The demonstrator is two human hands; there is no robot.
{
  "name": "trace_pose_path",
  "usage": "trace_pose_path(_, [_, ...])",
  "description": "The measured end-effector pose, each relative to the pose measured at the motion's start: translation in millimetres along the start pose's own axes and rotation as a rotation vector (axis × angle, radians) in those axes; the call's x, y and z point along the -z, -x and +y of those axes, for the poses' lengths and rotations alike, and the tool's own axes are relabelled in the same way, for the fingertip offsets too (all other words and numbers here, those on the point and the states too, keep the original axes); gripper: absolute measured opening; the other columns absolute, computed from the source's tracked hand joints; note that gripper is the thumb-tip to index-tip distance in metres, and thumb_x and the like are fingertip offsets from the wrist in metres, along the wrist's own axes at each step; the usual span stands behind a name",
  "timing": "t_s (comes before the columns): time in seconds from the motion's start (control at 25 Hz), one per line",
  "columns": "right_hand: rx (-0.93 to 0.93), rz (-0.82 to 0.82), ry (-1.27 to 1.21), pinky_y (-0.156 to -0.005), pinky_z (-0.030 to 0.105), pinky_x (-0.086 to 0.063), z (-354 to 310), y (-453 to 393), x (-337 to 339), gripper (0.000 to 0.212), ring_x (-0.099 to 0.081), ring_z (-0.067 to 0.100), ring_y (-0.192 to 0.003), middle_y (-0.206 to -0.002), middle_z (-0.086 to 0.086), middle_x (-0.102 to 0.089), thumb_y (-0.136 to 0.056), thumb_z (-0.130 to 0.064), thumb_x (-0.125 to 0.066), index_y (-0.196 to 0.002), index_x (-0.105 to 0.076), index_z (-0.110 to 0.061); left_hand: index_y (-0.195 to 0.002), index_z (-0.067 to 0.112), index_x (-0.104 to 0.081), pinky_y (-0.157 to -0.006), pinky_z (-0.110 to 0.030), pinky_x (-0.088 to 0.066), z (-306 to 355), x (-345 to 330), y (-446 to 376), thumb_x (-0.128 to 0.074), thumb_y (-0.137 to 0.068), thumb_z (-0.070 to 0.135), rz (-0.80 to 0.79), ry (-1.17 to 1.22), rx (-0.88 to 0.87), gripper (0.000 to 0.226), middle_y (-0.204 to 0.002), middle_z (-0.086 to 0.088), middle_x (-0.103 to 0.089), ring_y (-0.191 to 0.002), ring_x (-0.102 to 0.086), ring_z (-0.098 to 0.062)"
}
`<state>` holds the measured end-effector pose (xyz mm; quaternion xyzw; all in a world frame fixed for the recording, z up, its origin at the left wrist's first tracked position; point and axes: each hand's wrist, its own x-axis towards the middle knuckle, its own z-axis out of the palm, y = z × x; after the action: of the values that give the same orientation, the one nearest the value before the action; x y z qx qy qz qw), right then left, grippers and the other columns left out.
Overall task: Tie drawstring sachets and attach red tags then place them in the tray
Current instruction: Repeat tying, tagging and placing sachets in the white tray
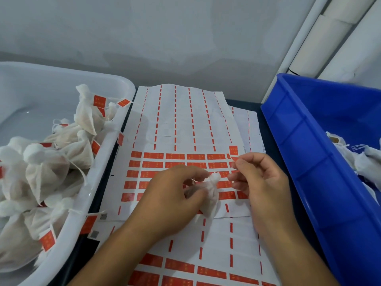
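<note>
Sheets of red tags (pixel 181 159) cover the dark table, where the left hand (pixel 171 201) grips a white sachet (pixel 211 195) between the clear tray (pixel 99 182) and blue bin (pixel 309 162), the right hand (pixel 261 182) pinching its string.

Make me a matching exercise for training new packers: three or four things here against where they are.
Things:
1. white tray
2. blue bin
3. sachet
4. tag sheet

Places:
A. far right
B. between the two hands
C. far left, holding tagged sachets
D. flat in the middle, under the hands

Pairs: 1-C, 2-A, 3-B, 4-D
</note>
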<state>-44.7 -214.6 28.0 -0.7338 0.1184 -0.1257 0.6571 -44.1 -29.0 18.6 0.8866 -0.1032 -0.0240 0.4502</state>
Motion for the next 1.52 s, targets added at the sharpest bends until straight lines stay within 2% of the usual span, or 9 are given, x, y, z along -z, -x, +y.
trace_pose_path(0.16, [-0.034, -0.029, -0.048, -0.062, 0.021, -0.06, 2, 0, 1, 0.006, -0.077, 0.015, -0.08, -0.092, -0.01, -0.078, -0.096, -0.031, -0.07, -0.091, -0.07, -0.033, -0.095, 0.059, -0.063, -0.06, 0.002, -0.045, 8, 3, 0, -0.072, -0.09, 0.04, 0.074, 0.146, 0.04, 0.022, -0.094, 0.044, -0.059, -0.096, -0.055, 0.022])
trace_pose_path(0.4, [-0.114, -0.243, -0.144, -0.081, 0.037, -0.063, 9, 2, -2, 0.004, -0.076, 0.021, -0.099, -0.107, -0.004, -0.077, -0.093, -0.031, -0.073, -0.095, -0.069, -0.029, -0.087, 0.05, -0.07, -0.061, 0.002, -0.044, 18, 7, 1, -0.069, -0.091, 0.044, 0.161, 0.307, -0.018, 0.008, -0.098, 0.038, -0.065, -0.099, -0.059, 0.015])
trace_pose_path(0.52, [-0.153, -0.395, -0.269, -0.088, 0.038, -0.06, 12, 6, -5, 0.01, -0.074, 0.026, -0.106, -0.111, 0.005, -0.075, -0.088, -0.032, -0.071, -0.094, -0.068, -0.025, -0.09, 0.043, -0.073, -0.066, -0.003, -0.05, 22, 9, 4, -0.062, -0.091, 0.051, 0.151, 0.435, -0.063, 0.014, -0.093, 0.022, -0.073, -0.096, -0.067, 0.001])
trace_pose_path(0.6, [-0.126, -0.396, -0.284, -0.086, 0.036, -0.061, 10, 7, -5, 0.017, -0.074, 0.025, -0.105, -0.112, 0.004, -0.075, -0.084, -0.036, -0.072, -0.097, -0.068, -0.027, -0.092, 0.039, -0.074, -0.073, -0.009, -0.054, 20, 9, 4, -0.066, -0.093, 0.035, 0.13, 0.531, -0.052, 0.01, -0.094, 0.016, -0.074, -0.095, -0.071, -0.005])
trace_pose_path(0.88, [0.011, -0.344, -0.159, -0.076, 0.025, -0.061, -3, 2, 4, 0.015, -0.076, 0.021, -0.095, -0.105, -0.001, -0.076, -0.09, -0.032, -0.067, -0.104, -0.072, -0.034, -0.102, 0.042, -0.071, -0.08, -0.025, -0.061, 20, 7, 2, -0.072, -0.091, 0.017, 0.092, 0.482, -0.005, 0.028, -0.107, 0.027, -0.071, -0.097, -0.072, -0.004])
trace_pose_path(1.2, [-0.008, -0.456, -0.089, -0.077, 0.03, -0.061, -10, 4, 8, 0.015, -0.073, 0.02, -0.084, -0.09, 0.001, -0.074, -0.092, -0.042, -0.069, -0.102, -0.074, -0.032, -0.113, 0.035, -0.066, -0.077, -0.014, -0.057, 17, 6, 3, -0.06, -0.096, -0.001, 0.046, 0.441, -0.06, 0.04, -0.108, 0.023, -0.073, -0.102, -0.07, 0.0])
trace_pose_path(1.32, [-0.095, -0.406, -0.14, -0.076, 0.029, -0.061, -11, 3, 8, 0.026, -0.074, 0.018, -0.082, -0.094, 0.002, -0.077, -0.084, -0.044, -0.073, -0.11, -0.072, -0.038, -0.114, 0.046, -0.06, -0.07, -0.006, -0.053, 15, 15, 0, -0.062, -0.098, 0.018, 0.16, 0.324, -0.016, 0.033, -0.11, 0.03, -0.068, -0.101, -0.065, 0.012])
trace_pose_path(1.4, [-0.125, -0.34, -0.136, -0.074, 0.028, -0.06, -10, 1, 8, 0.023, -0.075, 0.015, -0.08, -0.097, 0.0, -0.078, -0.09, -0.039, -0.073, -0.112, -0.072, -0.036, -0.117, 0.056, -0.051, -0.051, 0.0, -0.044, 16, 25, 0, -0.059, -0.096, 0.04, 0.242, 0.129, 0.044, 0.028, -0.102, 0.035, -0.063, -0.091, -0.061, 0.019])
trace_pose_path(1.52, [-0.134, -0.334, -0.063, -0.072, 0.026, -0.061, -8, 2, 7, 0.013, -0.076, 0.013, -0.081, -0.098, -0.007, -0.078, -0.094, -0.037, -0.07, -0.107, -0.073, -0.035, -0.128, 0.058, -0.041, -0.038, -0.002, -0.035, 26, 34, 6, -0.041, -0.095, 0.06, 0.229, -0.137, 0.087, 0.032, -0.083, 0.035, -0.056, -0.067, -0.062, 0.008])
